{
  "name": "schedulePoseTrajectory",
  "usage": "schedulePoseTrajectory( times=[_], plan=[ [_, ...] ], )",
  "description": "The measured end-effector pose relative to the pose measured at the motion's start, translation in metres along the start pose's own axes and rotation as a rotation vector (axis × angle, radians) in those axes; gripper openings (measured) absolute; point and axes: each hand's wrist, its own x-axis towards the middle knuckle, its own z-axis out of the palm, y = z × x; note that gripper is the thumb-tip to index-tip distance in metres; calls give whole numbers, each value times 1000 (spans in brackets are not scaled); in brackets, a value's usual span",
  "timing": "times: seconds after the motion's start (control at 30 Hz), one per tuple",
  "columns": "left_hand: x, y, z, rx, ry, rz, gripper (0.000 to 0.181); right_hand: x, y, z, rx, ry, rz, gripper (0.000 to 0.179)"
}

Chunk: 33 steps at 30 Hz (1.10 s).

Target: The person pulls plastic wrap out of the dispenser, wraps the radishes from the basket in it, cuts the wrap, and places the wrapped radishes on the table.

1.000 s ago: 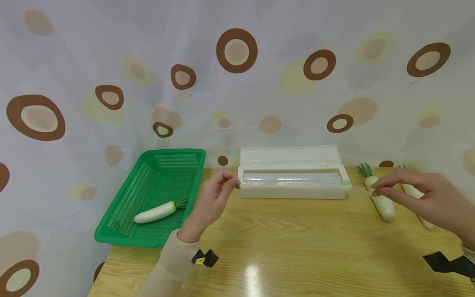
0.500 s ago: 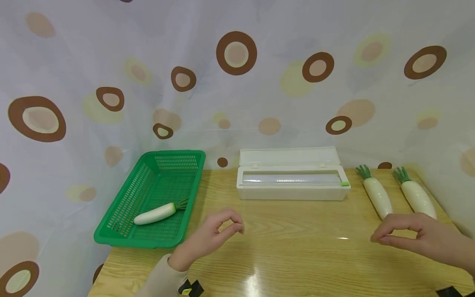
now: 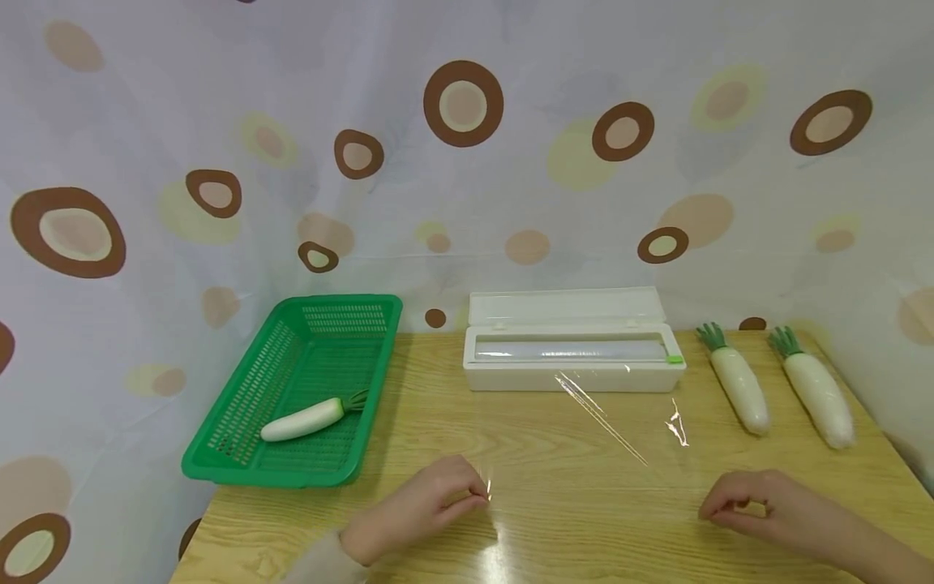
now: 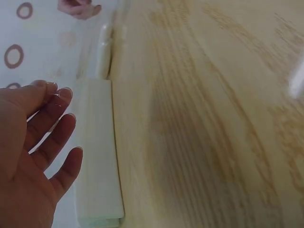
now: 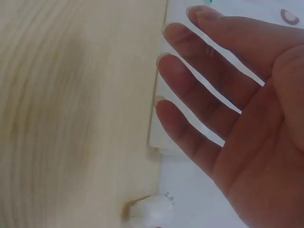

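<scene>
A transparent sheet of cling film, visible mostly by its glints, stretches over the table in front of a white cling film dispenser. The dispenser's lid stands up, and a film roll lies inside. My left hand pinches the film's near left corner between thumb and forefinger; the other fingers of this left hand are spread loosely in the left wrist view. At the near right corner, my right hand pinches the film likewise. In the right wrist view the right hand has its remaining fingers extended.
On the left, a green plastic basket holds one white radish with green stems. Two more radishes, a nearer one and a farther-right one, lie on the wooden table at right. A patterned curtain hangs behind.
Both hands have come down from dispenser height toward the near side of the table, drawing the film out with them. The right-hand radishes, partly covered before, now show fully.
</scene>
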Motion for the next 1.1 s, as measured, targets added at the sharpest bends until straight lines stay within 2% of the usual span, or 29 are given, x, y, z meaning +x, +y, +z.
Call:
schedulePoseTrajectory(
  times=[0.1,0.2,0.43,0.57,0.8,0.87,0.97,1.1],
  plan=[
    [-3,-1,8,106,-39,15,6,-1,6,8,-13,-7,-15,43],
    [-8,-2,15,170,-61,21,7,-1,7,16,-72,-3,-10,41],
    [-11,-2,24,276,-105,-9,7,-3,0,32,-174,-17,99,31],
    [-9,1,25,314,-146,-41,9,-3,-1,37,-236,-28,84,28],
    [-6,1,26,358,-180,-52,10,0,-6,39,-213,-63,122,21],
    [-6,-1,28,364,-189,-59,10,1,-7,39,-236,-61,134,19],
    [-6,-2,29,371,-196,-63,10,2,-11,38,-285,-76,236,15],
    [-7,-2,31,374,-200,-64,10,2,-14,36,-282,-119,429,32]
  ],
)
